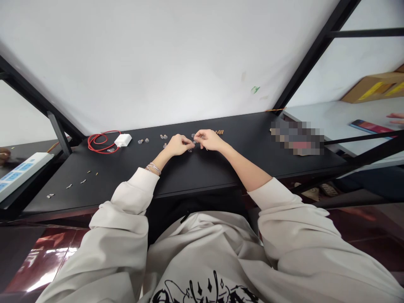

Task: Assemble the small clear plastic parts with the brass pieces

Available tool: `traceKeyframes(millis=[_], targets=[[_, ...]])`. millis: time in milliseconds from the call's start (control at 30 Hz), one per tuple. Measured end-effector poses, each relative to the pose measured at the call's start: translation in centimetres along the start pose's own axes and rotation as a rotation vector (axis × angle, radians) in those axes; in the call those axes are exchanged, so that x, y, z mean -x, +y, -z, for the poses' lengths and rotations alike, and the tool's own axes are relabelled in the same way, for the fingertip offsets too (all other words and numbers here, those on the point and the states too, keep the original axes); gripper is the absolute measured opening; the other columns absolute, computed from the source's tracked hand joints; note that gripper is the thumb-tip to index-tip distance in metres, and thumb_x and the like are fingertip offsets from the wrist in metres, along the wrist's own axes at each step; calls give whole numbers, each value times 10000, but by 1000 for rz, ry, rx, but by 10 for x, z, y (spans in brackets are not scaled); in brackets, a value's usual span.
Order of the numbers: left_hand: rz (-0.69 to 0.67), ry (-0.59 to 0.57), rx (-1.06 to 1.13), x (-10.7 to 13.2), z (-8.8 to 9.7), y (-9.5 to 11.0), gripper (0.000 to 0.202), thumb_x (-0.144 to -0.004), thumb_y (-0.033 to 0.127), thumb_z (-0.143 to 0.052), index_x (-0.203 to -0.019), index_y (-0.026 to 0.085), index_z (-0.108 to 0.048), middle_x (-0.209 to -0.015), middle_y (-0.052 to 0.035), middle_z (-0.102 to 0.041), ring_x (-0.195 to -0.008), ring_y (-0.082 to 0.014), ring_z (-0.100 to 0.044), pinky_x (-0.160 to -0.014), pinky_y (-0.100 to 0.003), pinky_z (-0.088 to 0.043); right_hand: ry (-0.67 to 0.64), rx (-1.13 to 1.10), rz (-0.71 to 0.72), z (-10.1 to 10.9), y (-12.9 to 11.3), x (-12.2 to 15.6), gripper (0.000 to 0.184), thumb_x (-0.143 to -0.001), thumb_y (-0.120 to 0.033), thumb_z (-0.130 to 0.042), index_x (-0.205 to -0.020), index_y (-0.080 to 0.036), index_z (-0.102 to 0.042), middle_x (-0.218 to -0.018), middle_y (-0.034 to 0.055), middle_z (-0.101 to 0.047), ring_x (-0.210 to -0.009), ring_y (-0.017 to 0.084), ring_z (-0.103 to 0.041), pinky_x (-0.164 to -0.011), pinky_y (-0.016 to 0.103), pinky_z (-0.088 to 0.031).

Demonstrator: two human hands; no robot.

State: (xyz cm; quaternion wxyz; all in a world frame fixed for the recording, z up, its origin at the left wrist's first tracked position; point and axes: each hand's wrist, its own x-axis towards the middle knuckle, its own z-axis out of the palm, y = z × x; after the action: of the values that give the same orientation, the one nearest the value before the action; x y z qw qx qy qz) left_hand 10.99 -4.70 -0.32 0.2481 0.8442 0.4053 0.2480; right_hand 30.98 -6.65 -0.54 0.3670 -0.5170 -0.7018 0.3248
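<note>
My left hand [178, 145] and my right hand [208, 139] meet at the far middle of a black table [189, 172], fingers curled in pinches around a tiny clear part [192, 142] between them. It is too small to name. Several similar small clear parts [163, 136] lie on the table just left of my hands, two more [143, 141] further left. A short row of small brown pieces [219, 132] sits right behind my right hand. Bracelets circle my left wrist.
A white charger [123, 140] with a coiled red cable [100, 142] lies at the back left. Small metal bits [82, 181] are scattered front left. A white power strip [22, 168] sits far left. Another person's fingers [396, 118] and a phone [368, 126] show at the right.
</note>
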Motion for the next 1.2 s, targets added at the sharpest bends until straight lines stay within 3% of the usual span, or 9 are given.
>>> traceKeyframes(millis=[200, 367, 567, 900, 1100, 1200], targets=[[49, 65, 7, 1, -2, 0, 141, -768, 331, -761, -770, 210, -834, -768, -32, -761, -650, -161, -611, -682, -287, -475, 231, -36, -42, 19, 6, -5, 118, -972, -263, -635, -910, -164, -619, -826, 60, -724, -465, 91, -597, -395, 191, -426], [67, 29, 20, 2, 1, 3, 102, -744, 298, -779, -742, 203, -816, -678, -30, -738, -639, -169, -611, -678, -295, -482, 356, -8, -100, 29, 8, -6, 165, -906, -290, -732, -871, -157, -640, -853, 70, -723, -466, 98, -611, -392, 206, -447], [86, 2, 53, 2, 1, 6, 53, -736, 254, -803, -717, 205, -804, -636, -23, -718, -607, -160, -602, -692, -301, -488, 422, -68, -172, 33, 11, -7, 177, -838, -234, -798, -860, -154, -642, -834, 56, -708, -509, 109, -667, -410, 185, -496], [74, -9, 44, 2, 0, 3, 66, -754, 263, -794, -729, 201, -801, -650, -25, -726, -617, -157, -622, -706, -295, -501, 494, -99, -287, 44, 19, -7, 134, -777, -54, -759, -832, -129, -661, -827, 87, -713, -542, 121, -675, -384, 176, -511], [83, -12, 41, 2, 0, 4, 71, -747, 266, -796, -736, 196, -803, -633, -23, -716, -615, -156, -622, -702, -288, -494, 498, -151, -281, 43, 21, -7, 178, -759, -67, -778, -747, -138, -615, -699, 76, -695, -577, 163, -709, -439, 208, -568], [89, -11, 30, 2, 0, 5, 81, -751, 272, -792, -745, 192, -804, -638, -21, -718, -624, -155, -623, -706, -283, -494, 465, -43, -240, 44, 27, -8, 182, -733, -129, -828, -753, -135, -648, -670, 70, -701, -559, 171, -700, -483, 245, -593]])
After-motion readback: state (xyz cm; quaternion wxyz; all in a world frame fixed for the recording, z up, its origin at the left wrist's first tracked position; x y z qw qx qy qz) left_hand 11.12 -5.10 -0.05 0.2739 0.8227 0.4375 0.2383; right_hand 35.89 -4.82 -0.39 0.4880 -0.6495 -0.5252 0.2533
